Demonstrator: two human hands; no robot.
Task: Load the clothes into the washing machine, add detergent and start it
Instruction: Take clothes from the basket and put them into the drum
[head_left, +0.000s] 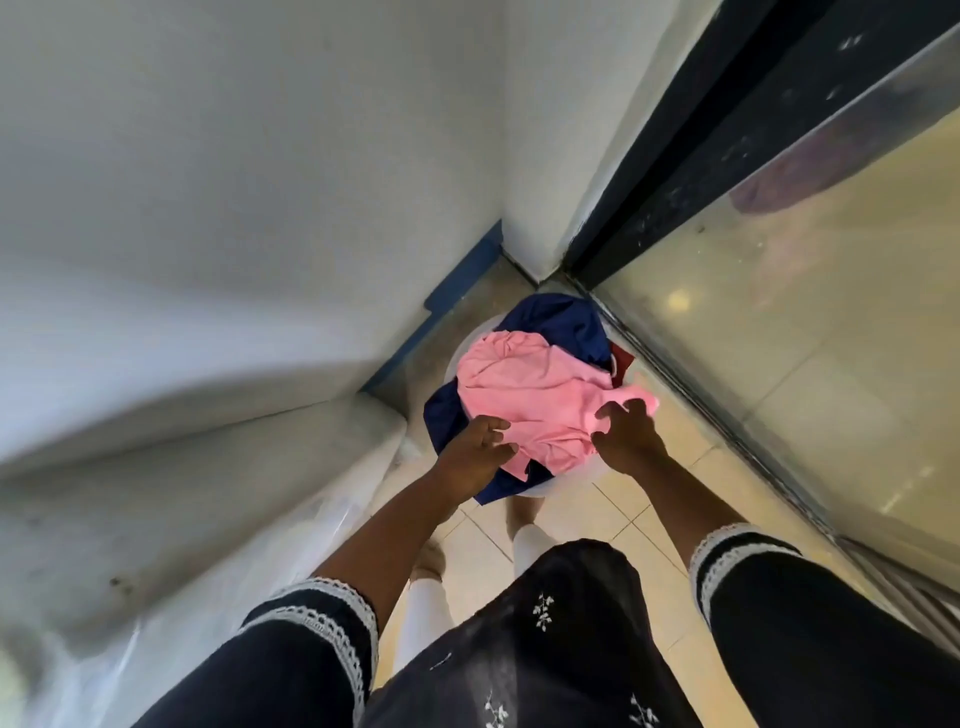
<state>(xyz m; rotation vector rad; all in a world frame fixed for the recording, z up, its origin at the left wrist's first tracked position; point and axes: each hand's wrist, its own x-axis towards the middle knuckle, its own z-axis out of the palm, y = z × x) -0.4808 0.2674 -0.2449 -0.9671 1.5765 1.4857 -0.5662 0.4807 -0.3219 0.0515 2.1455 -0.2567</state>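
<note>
While we lean over the corner of the room, our left hand (475, 449) and right hand (626, 434) reach down to a heap of clothes on the tiled floor (675, 488). Both hands hang with fingers spread and slightly bent, at the near edge of the pink garment (540, 395) on top; whether the fingertips touch the cloth we cannot tell, and neither hand plainly grips anything. Under the pink piece lies a navy garment (558, 317), with a scrap of red cloth (621, 361) showing at its right. A pale basket (597, 470) holds the heap, but only slivers of its rim show. At our left a white, plastic-wrapped appliance (208, 519) is blurred and cut off, so we cannot make out its lid or controls. A glass sliding door (805, 312) runs along the right
</note>
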